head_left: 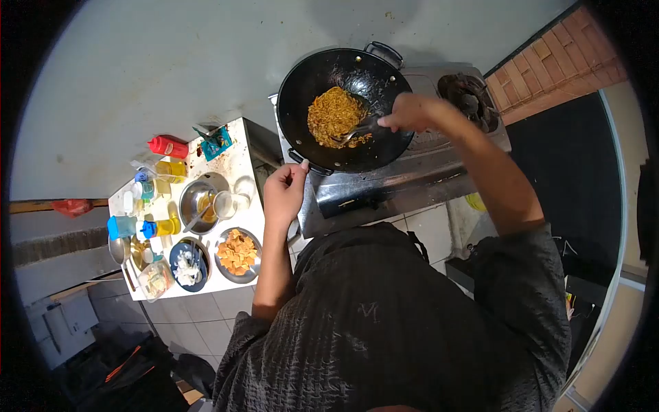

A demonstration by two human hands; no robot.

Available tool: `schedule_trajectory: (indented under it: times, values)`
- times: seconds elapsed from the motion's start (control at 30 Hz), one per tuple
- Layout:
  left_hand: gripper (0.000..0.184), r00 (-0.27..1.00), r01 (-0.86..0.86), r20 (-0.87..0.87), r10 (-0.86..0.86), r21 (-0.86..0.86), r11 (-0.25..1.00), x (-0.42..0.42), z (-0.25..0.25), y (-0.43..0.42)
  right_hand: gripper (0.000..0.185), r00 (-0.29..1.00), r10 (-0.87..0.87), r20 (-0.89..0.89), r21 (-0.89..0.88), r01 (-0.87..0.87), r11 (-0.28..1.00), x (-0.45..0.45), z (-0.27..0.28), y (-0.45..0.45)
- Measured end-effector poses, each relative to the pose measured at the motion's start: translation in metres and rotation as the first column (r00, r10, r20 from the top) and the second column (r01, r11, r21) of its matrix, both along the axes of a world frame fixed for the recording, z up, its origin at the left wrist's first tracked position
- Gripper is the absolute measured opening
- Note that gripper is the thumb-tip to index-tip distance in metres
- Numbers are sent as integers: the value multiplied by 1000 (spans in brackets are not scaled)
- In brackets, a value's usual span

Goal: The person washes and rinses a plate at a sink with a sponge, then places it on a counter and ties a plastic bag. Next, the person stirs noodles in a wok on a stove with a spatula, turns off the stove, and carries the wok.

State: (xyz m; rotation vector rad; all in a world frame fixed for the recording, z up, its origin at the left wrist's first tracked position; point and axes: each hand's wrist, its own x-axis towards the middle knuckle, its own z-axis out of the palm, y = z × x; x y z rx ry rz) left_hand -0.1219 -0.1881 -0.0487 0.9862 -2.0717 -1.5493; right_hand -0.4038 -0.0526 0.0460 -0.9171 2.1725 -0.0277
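A black wok (302,89) stands on the stove, with a heap of orange-brown food (334,113) that looks like noodles in its middle. My right hand (410,112) is closed round the dark handle of a spatula (365,128). The spatula's metal blade reaches into the lower right side of the heap and is partly covered by it. At the wok's near left side, my left hand (285,191) grips the wok's loop handle (310,163) between thumb and fingers. A few bits of the food lie apart from the heap, near the blade.
Right of the wok is a second burner (469,99). On the left, a white table (230,154) bears a steel bowl (187,200), a plate of orange pieces (255,270), a dark plate of white food (203,280), a red bottle (168,146) and several jars. A wall rises behind the stove.
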Motion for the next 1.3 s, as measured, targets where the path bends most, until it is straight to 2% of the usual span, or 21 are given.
schedule_trajectory:
  times: [0.07,0.1,0.17,0.2,0.27,0.3,0.37,0.47,0.6,0.7,0.77,0.9,0.97,1.0,1.03,1.1,1.23,1.3]
  values:
    - [31,1000,5,-28,-6,-10,1000,-1,-4,-2,41,975,107,-194,-175,-142,974,15,-10,11]
    - [31,999,8,-31,-8,-5,1000,-2,-6,-4,41,975,105,-196,-170,-139,976,22,-7,16]
    - [32,1000,2,-10,-2,13,1000,-1,-7,-7,35,886,83,-456,-239,-211,948,39,8,21]
    - [32,996,35,83,-38,41,999,-1,-5,-9,35,886,85,-456,-235,-212,949,43,14,21]
    - [34,998,8,68,-9,22,1000,-2,0,-7,20,799,201,-566,-111,-315,942,52,23,24]
    - [36,999,-22,47,22,-3,1000,-4,1,-8,20,798,200,-569,-110,-315,943,59,25,27]
    - [37,999,-15,48,15,-1,1000,-6,0,-9,13,684,108,-721,-246,-398,884,75,29,35]
    - [37,998,-5,57,5,-8,1000,-4,-4,-9,10,615,65,-786,-254,-418,872,84,37,44]
    - [38,999,4,52,-4,-12,1000,-2,1,-5,8,543,56,-838,-233,-450,862,65,49,45]
    - [38,999,-6,53,6,1,1000,-1,-6,-4,7,588,26,-809,-267,-406,874,29,42,31]
    - [38,998,-19,64,19,-6,1000,-2,-7,-3,6,575,37,-817,-185,-323,928,5,31,16]
    - [38,994,-31,105,32,-11,999,-4,0,0,10,600,72,-797,-190,-363,912,-27,-6,-12]
    - [38,994,-34,102,35,-16,999,-5,-3,1,16,723,143,-675,-408,-528,744,-24,-10,-19]
    - [37,994,-35,105,38,-32,999,-6,-3,1,19,753,170,-636,-468,-552,690,-25,-7,-17]
    - [37,994,-40,105,44,-47,998,-7,-3,1,19,754,167,-635,-471,-550,689,-18,5,-14]
    - [36,993,-43,109,49,-52,998,-6,-5,0,16,678,200,-708,-441,-645,625,1,30,-7]
    - [35,991,-55,115,63,-73,996,-8,-6,0,15,573,191,-797,-352,-697,624,14,51,3]
    - [35,993,-65,90,72,-85,994,-9,-10,0,16,557,138,-819,-318,-641,699,0,49,-3]
